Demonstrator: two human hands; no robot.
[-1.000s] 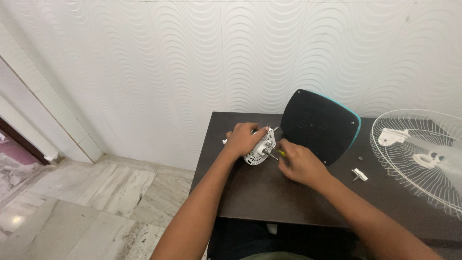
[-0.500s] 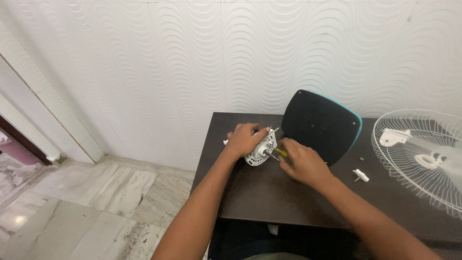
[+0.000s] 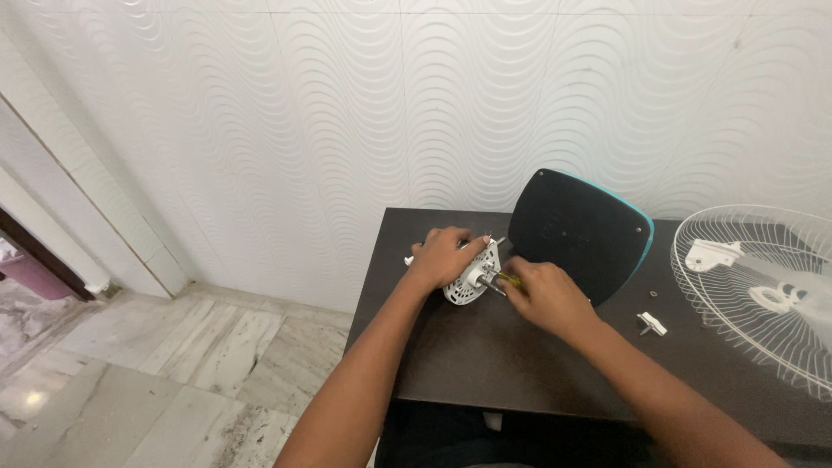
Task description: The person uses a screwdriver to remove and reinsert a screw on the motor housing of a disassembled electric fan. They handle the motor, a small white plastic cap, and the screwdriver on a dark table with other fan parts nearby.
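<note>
My left hand [image 3: 445, 255] grips a white round fan motor housing [image 3: 472, 279] and holds it on edge on the dark brown table [image 3: 485, 355], its metal shaft pointing right. My right hand [image 3: 544, 296] is closed around a screwdriver with a yellow-green handle [image 3: 508, 280], its tip against the housing's face. Behind my right hand a dark fan base plate with a teal rim [image 3: 579, 232] stands tilted against the wall.
A white wire fan guard [image 3: 763, 290] lies on the table's right side with white parts inside it. A small white piece [image 3: 651, 323] and a tiny screw [image 3: 652, 295] lie near it. Marble floor [image 3: 130, 373] spreads to the left; the wavy white wall is behind.
Both hands stay on the motor housing and the screwdriver; only slight shifts of the right hand show.
</note>
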